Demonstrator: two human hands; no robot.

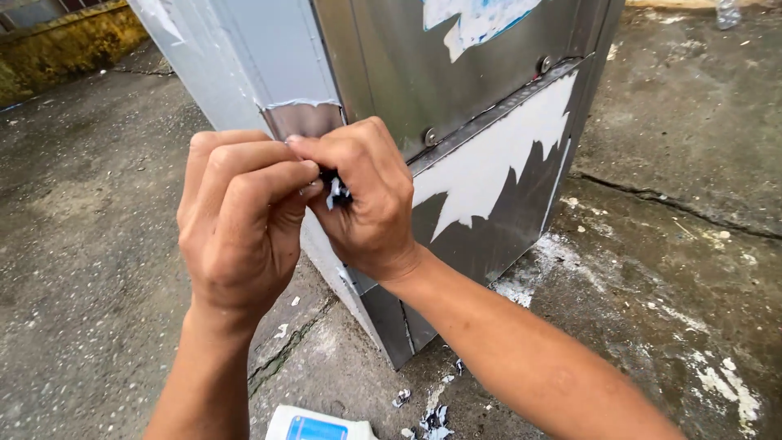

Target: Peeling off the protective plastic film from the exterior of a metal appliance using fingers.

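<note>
A stainless steel cabinet (456, 73) stands on a concrete floor, its corner toward me. White protective film (489, 163) partly covers its panels, torn in jagged pieces. My left hand (240, 220) and my right hand (366, 200) meet at the cabinet's corner edge, fingers curled and touching. Between them is a small crumpled scrap of film (336, 191), pinched in my right hand's fingers. Just above the hands a bare strip of metal (303, 120) shows below the film's torn edge.
Cracked, stained concrete floor (684, 244) surrounds the cabinet. Small torn film bits (432, 420) lie at the cabinet's base. A white container with a blue label (318, 425) sits at the bottom edge. A mossy low wall (65, 41) runs at the far left.
</note>
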